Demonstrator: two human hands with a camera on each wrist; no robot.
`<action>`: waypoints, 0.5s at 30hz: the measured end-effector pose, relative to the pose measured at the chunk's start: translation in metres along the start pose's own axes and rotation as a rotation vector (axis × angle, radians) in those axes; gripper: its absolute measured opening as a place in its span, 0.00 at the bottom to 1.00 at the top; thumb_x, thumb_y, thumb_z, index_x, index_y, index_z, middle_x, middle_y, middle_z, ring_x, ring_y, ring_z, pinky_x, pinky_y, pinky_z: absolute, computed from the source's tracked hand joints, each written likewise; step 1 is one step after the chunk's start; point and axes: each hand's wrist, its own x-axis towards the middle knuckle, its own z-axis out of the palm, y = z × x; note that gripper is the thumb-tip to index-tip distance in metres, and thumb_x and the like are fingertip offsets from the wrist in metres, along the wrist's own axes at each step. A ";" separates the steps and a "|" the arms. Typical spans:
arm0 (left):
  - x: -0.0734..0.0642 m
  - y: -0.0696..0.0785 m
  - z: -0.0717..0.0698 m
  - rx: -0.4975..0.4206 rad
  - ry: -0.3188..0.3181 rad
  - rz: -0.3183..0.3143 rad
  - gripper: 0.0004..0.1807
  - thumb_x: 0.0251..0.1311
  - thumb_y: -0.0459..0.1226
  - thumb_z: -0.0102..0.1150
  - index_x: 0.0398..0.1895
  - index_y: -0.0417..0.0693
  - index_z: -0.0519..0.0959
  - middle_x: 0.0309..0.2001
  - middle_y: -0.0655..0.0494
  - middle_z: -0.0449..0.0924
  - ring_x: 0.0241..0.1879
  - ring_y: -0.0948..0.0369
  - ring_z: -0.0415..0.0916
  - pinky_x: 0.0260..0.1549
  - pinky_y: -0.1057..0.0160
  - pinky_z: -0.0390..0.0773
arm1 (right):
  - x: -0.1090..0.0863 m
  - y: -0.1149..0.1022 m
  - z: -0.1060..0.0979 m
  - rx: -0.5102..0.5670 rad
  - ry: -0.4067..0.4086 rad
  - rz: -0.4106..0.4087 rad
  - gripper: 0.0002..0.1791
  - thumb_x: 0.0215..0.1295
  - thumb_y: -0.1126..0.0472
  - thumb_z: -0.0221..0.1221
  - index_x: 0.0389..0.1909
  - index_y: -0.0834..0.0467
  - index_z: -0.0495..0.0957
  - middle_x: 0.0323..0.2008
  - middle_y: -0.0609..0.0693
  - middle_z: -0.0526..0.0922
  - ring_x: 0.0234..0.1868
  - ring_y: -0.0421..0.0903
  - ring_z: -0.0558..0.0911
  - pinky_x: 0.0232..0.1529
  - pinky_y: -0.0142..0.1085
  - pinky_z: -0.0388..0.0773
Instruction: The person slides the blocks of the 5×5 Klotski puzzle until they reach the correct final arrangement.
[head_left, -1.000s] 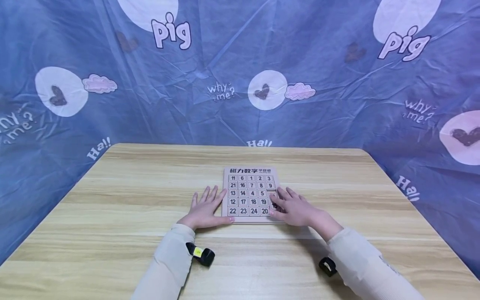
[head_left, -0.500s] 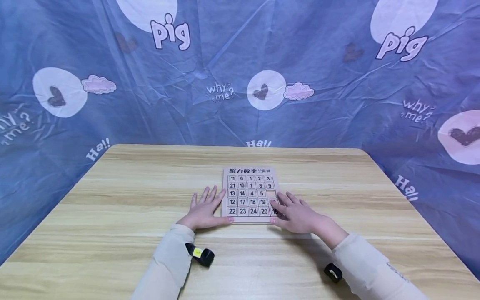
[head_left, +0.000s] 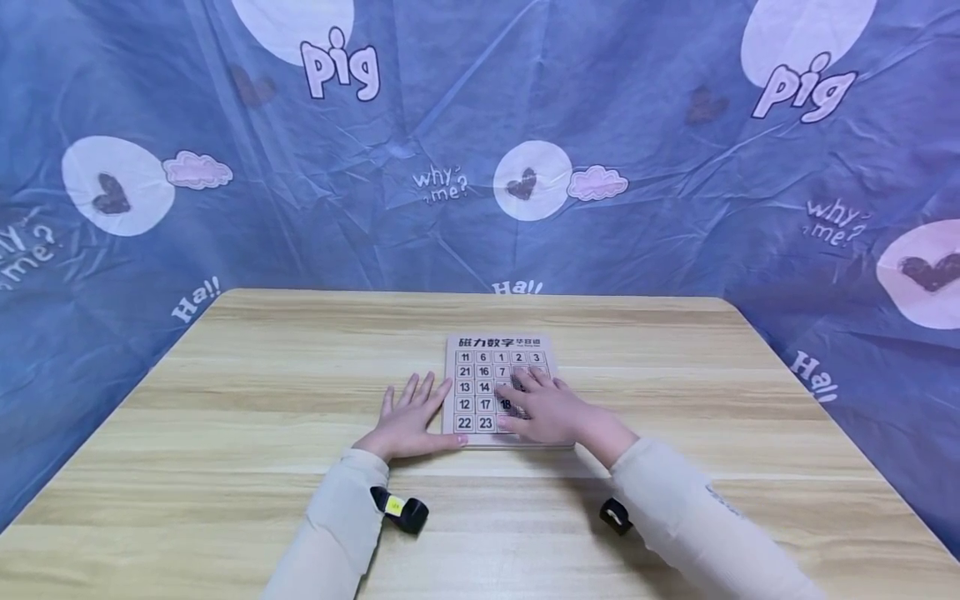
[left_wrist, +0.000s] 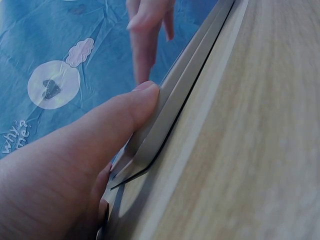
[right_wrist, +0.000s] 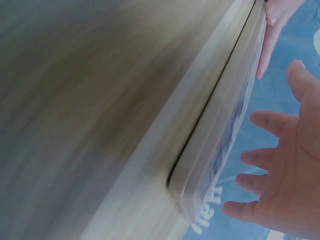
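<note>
A grey sliding number puzzle point(head_left: 459, 367) lies flat on the wooden table in the head view, with dark numerals on its square tiles and Chinese lettering along its far border. My left hand point(head_left: 408, 427) rests at its left side, fingers spread, thumb tip on the near left corner. In the left wrist view the thumb point(left_wrist: 145, 92) lies along the puzzle's near edge. Over the right half of the tiles is my right hand point(head_left: 551, 414), fingers spread and pointing left, hiding several numbers. The right wrist view shows this right hand point(right_wrist: 287, 170) with its fingers apart above the puzzle's face.
The wooden table point(head_left: 225, 400) extends around the puzzle on all sides. Behind it hangs a blue printed cloth point(head_left: 420, 108). A black wrist camera point(head_left: 408, 514) is strapped at the left sleeve, another black camera point(head_left: 616, 516) at the right.
The 15 tile slid toward the near right corner under my right fingers, leaving a gap above it. Then my right hand moved left over the tiles. My left hand stayed in place.
</note>
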 end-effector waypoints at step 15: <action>-0.002 0.002 -0.001 0.009 0.010 0.006 0.52 0.39 0.71 0.42 0.66 0.57 0.45 0.66 0.47 0.38 0.63 0.50 0.28 0.54 0.43 0.26 | 0.030 -0.025 0.007 -0.046 -0.057 0.024 0.33 0.58 0.33 0.36 0.63 0.42 0.55 0.65 0.56 0.43 0.63 0.59 0.42 0.55 0.59 0.42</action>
